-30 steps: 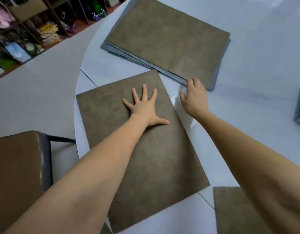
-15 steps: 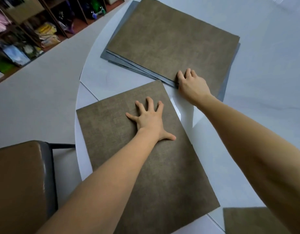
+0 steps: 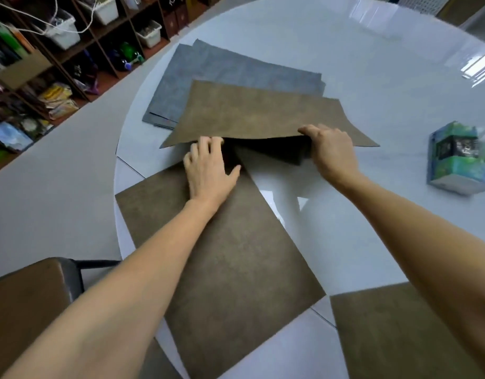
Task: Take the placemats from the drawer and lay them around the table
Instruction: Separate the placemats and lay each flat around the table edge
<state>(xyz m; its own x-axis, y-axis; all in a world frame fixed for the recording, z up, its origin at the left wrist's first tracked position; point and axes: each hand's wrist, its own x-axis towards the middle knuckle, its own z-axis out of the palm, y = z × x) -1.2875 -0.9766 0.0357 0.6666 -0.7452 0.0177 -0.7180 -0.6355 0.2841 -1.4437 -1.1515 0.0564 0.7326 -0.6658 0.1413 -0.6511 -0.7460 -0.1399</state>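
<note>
My right hand [image 3: 331, 153] is shut on the near edge of the top brown placemat [image 3: 257, 116] and holds that edge up off the stack. Grey placemats [image 3: 208, 69] of the stack show behind and beneath it. My left hand [image 3: 208, 170] has its curled fingertips against the same lifted edge, with the thumb spread apart below it. Under my left wrist, a brown placemat [image 3: 230, 263] lies flat at the table's near rim. Another brown placemat [image 3: 394, 332] lies flat at the bottom right.
The round white glossy table [image 3: 372, 77] carries a blue-green tissue box [image 3: 454, 157] on the right. A brown chair seat [image 3: 25, 302] stands at the lower left beside the table. Dark shelves [image 3: 58, 56] full of bins and packets run along the far left.
My right hand has closed on the top brown placemat's near edge and raised it. My left hand left the flat placemat's middle and moved forward to that lifted edge.
</note>
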